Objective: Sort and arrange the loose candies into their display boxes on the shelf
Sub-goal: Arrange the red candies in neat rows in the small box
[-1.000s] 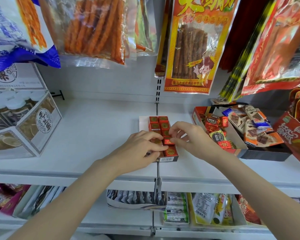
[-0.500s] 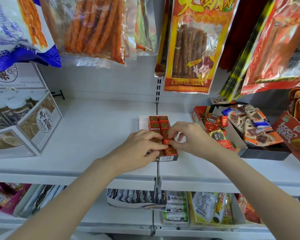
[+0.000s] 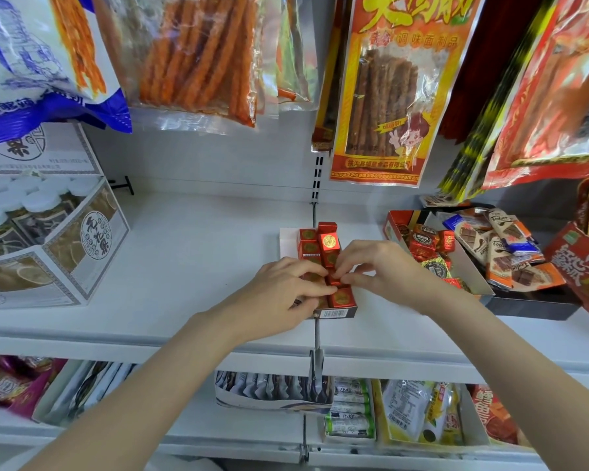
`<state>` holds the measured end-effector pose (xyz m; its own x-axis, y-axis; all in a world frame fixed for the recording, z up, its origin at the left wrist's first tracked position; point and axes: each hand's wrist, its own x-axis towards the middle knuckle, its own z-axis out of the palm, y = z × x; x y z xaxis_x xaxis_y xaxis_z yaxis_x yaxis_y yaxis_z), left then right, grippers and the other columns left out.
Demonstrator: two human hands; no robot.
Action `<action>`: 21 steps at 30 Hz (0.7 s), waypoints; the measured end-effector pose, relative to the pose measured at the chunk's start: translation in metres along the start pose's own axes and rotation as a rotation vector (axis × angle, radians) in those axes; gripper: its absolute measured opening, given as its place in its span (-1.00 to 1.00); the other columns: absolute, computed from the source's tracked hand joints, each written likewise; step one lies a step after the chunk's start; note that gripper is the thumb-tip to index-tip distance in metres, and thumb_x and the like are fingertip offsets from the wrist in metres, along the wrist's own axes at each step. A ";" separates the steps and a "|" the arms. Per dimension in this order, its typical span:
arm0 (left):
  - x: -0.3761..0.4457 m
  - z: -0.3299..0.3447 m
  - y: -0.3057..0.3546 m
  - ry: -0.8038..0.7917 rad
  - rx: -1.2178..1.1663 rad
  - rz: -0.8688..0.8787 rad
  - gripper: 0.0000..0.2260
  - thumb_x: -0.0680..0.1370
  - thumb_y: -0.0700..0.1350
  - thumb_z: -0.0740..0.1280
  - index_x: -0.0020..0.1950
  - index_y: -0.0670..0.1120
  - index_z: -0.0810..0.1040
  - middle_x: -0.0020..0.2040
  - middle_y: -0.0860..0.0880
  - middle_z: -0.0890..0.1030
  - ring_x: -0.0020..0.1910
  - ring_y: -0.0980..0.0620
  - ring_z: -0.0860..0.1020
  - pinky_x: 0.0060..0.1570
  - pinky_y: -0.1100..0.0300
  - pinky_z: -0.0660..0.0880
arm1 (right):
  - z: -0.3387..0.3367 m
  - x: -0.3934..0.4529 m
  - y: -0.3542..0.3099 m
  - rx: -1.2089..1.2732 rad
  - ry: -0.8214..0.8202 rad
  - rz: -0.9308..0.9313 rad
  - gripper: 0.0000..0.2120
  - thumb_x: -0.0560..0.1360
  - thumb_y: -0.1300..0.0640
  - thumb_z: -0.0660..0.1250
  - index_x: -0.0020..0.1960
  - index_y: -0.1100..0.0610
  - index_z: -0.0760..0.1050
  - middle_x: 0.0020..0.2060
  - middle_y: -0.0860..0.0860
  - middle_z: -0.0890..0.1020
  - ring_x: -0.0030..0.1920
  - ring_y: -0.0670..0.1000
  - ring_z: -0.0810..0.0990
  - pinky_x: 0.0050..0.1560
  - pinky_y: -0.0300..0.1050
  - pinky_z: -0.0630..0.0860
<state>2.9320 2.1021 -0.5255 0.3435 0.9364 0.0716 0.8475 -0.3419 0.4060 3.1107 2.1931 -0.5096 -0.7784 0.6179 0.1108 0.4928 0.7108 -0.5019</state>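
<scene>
A small white display box [image 3: 335, 313] with a barcode on its front sits mid-shelf, filled with rows of red cube candies [image 3: 327, 243] bearing gold seals. Two cubes at the back right stand tilted up above the rest. My left hand [image 3: 279, 294] lies curled over the box's front left, fingertips on the candies. My right hand [image 3: 378, 270] reaches in from the right and pinches a red cube in the middle of the right row. The hands hide the candies beneath them.
A red-edged box [image 3: 393, 226] of mixed wrapped chocolates stands right of the display box, with a black tray [image 3: 531, 307] of chocolate bars beyond. A carton of white-lidded jars [image 3: 58, 239] stands at far left. Snack bags [image 3: 385, 96] hang overhead. Lower shelf holds more packets.
The right hand's fingers have closed in on a cube in the right row, and the back right cubes have risen and tilted. The left hand has barely moved.
</scene>
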 end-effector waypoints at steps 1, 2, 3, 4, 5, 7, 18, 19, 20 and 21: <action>0.000 -0.002 0.000 0.024 -0.053 -0.006 -0.69 0.59 -0.10 0.17 0.31 0.09 0.45 0.38 0.12 0.33 0.34 0.16 0.24 0.28 0.37 0.06 | -0.001 -0.001 -0.001 0.014 0.024 0.012 -0.88 0.46 0.26 0.34 -0.05 0.18 0.63 -0.06 0.01 0.59 -0.08 -0.06 0.56 0.00 -0.35 0.50; 0.000 -0.005 0.000 0.056 -0.098 -0.019 -0.70 0.58 -0.11 0.19 0.31 0.07 0.46 0.37 0.10 0.35 0.34 0.15 0.27 0.33 0.35 0.09 | -0.002 -0.001 -0.002 0.021 0.072 0.023 -0.87 0.48 0.25 0.32 -0.03 0.17 0.63 -0.05 0.01 0.60 -0.07 -0.07 0.56 0.01 -0.31 0.51; 0.001 -0.009 -0.001 0.092 -0.115 -0.041 -0.69 0.58 -0.11 0.19 0.32 0.05 0.45 0.38 0.08 0.35 0.36 0.14 0.27 0.39 0.27 0.11 | -0.003 0.001 -0.003 0.010 0.133 0.036 -0.85 0.50 0.24 0.29 0.00 0.17 0.61 -0.02 0.02 0.60 -0.03 -0.06 0.56 0.04 -0.27 0.51; 0.003 -0.012 -0.003 0.124 -0.101 -0.073 -0.68 0.59 -0.10 0.17 0.34 0.03 0.42 0.39 0.07 0.35 0.38 0.13 0.25 0.43 0.18 0.10 | -0.004 0.004 -0.003 -0.016 0.182 0.052 -0.81 0.52 0.23 0.25 0.07 0.16 0.59 0.05 0.04 0.60 0.05 -0.04 0.54 0.11 -0.26 0.47; 0.006 -0.015 -0.005 0.145 -0.067 -0.112 -0.67 0.61 -0.09 0.13 0.38 0.01 0.37 0.42 0.06 0.32 0.41 0.13 0.21 0.45 0.12 0.05 | -0.004 0.008 -0.002 -0.048 0.205 0.071 -0.77 0.55 0.22 0.20 0.16 0.15 0.54 0.16 0.04 0.56 0.16 -0.02 0.50 0.18 -0.26 0.38; 0.014 -0.016 -0.009 0.136 0.017 -0.179 -0.63 0.63 -0.06 0.06 0.45 -0.01 0.25 0.48 0.06 0.22 0.48 0.12 0.09 0.46 0.13 -0.09 | -0.002 0.020 0.001 -0.109 0.180 0.104 -0.67 0.58 0.21 0.12 0.33 0.12 0.39 0.36 0.02 0.41 0.37 0.00 0.33 0.30 -0.26 0.19; 0.034 0.002 -0.011 -0.052 0.143 -0.200 -0.45 0.60 0.12 0.03 0.52 -0.05 -0.05 0.54 0.03 -0.06 0.50 0.12 -0.16 0.43 0.07 -0.30 | 0.013 0.042 0.020 -0.211 0.141 0.068 -0.74 0.54 0.30 0.17 0.16 0.21 0.54 0.12 0.14 0.45 0.16 0.11 0.39 0.10 -0.28 0.20; 0.033 0.003 -0.012 -0.060 0.152 -0.203 -0.43 0.60 0.13 0.04 0.52 -0.06 -0.06 0.54 0.03 -0.07 0.50 0.12 -0.16 0.43 0.07 -0.31 | 0.013 0.042 0.021 -0.215 0.130 0.070 -0.74 0.53 0.30 0.18 0.16 0.20 0.54 0.11 0.14 0.44 0.15 0.11 0.38 0.09 -0.29 0.18; 0.032 0.004 -0.012 -0.064 0.157 -0.205 -0.42 0.59 0.15 0.04 0.52 -0.06 -0.07 0.54 0.02 -0.08 0.50 0.13 -0.17 0.42 0.08 -0.31 | 0.013 0.041 0.021 -0.213 0.123 0.075 -0.74 0.53 0.30 0.18 0.16 0.19 0.54 0.10 0.15 0.44 0.15 0.11 0.37 0.08 -0.28 0.17; 0.032 0.004 -0.012 -0.066 0.159 -0.206 -0.40 0.59 0.16 0.04 0.52 -0.06 -0.08 0.54 0.02 -0.09 0.50 0.13 -0.17 0.42 0.08 -0.32 | 0.013 0.040 0.021 -0.204 0.124 0.080 -0.73 0.53 0.31 0.17 0.16 0.19 0.54 0.10 0.15 0.44 0.15 0.11 0.37 0.08 -0.28 0.18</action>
<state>2.9340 2.1357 -0.5322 0.1789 0.9820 -0.0597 0.9533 -0.1580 0.2575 3.0845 2.2284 -0.5268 -0.6866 0.7022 0.1884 0.6287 0.7036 -0.3312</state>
